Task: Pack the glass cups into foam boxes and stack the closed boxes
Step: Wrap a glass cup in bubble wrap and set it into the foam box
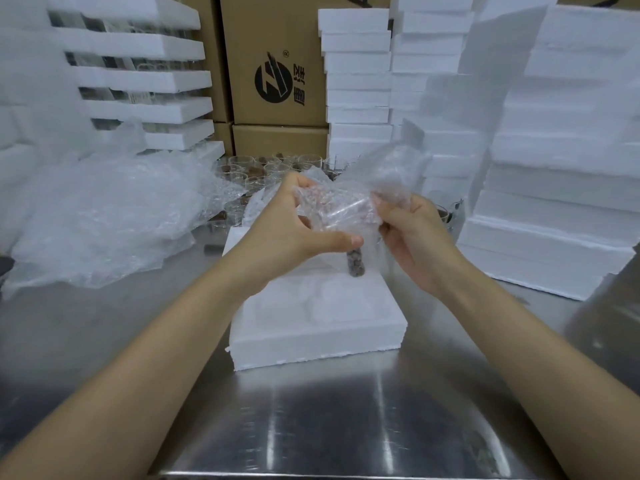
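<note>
From my remote seat, both bare forearms run up from the bottom corners and meet at mid-frame. There the left hand [298,233], thumb stretched out underneath, and the right hand [417,242], fingers curled, together grip a clear glass cup wrapped in transparent bubble wrap [334,207]. A dark brown speckled stub [356,266] hangs out below the bundle; I cannot tell what it is. The bundle is held above the open white foam box [311,336], which lies on the brushed steel table [311,427] and shows moulded hollows. Crumpled bubble wrap sheets [104,216] fill the left of the frame. Loose glass cups [273,164] crowd the centre behind the hands, partly hidden by them. Tall stacks of white foam boxes [561,161] rise at right, with brown cardboard cartons [277,36] at upper centre.
</note>
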`<state>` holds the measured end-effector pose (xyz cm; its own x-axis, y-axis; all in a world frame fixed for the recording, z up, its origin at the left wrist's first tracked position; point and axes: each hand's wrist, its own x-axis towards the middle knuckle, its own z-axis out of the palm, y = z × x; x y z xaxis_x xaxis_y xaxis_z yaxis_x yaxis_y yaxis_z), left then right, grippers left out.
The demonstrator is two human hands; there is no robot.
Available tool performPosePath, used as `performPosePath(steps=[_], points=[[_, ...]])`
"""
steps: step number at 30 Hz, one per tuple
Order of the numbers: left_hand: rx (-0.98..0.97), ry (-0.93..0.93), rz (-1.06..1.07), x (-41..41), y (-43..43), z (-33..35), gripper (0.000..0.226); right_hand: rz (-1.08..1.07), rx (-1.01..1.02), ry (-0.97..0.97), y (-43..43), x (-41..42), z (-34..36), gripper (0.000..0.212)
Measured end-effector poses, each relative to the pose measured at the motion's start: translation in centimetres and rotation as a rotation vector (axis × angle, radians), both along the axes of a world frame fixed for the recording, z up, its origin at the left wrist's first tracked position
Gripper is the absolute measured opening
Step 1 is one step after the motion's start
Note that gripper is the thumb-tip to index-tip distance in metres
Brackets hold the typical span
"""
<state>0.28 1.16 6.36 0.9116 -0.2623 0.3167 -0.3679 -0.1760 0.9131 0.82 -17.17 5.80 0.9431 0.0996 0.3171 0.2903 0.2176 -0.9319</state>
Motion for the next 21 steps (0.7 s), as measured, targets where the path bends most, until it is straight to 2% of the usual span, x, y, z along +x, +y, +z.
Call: performPosePath(steps=[4, 7, 11, 13, 15, 17, 19, 21], points=[[-0.053, 0.147, -0.096, -0.2, 0.0, 0.2, 0.071, 0.079, 0.078, 0.03, -0.2, 0.3, -0.1, 0.034], [-0.082, 0.245, -0.2, -0.4, 0.0, 0.1, 0.069, 0.108, 0.163, 0.038, 0.0, 0.2, -0.7, 0.027], [-0.213, 0.323, -0.202, -0.3, -0.3, -0.4, 0.065, -0.115, -0.149, -0.154, -0.5, 0.6, -1.0, 0.023], [-0.289, 0.345, -0.174, -0.2, -0.5, -0.5, 0.071, -0.016, -0.157, -0.162, -1.0, 0.8, -0.5, 0.013], [-0.337, 0.339, -0.137, 0.0, -0.5, -0.5, 0.077, 0.148, -0.063, -0.077, -1.0, 0.7, -0.3, 0.023], [-0.293, 0.288, -0.104, 0.1, -0.5, -0.5, 0.077, 0.203, -0.172, -0.059, -1.0, 0.6, -0.8, 0.043], [-0.196, 0.237, -0.052, 0.2, -0.5, -0.8, 0.075, 0.251, -0.281, -0.034, -1.0, 0.4, -1.4, 0.043], [-0.13, 0.203, -0.021, 0.3, -0.6, -1.0, 0.075, 0.27, -0.279, 0.028, -1.0, 0.4, -1.2, 0.043]])
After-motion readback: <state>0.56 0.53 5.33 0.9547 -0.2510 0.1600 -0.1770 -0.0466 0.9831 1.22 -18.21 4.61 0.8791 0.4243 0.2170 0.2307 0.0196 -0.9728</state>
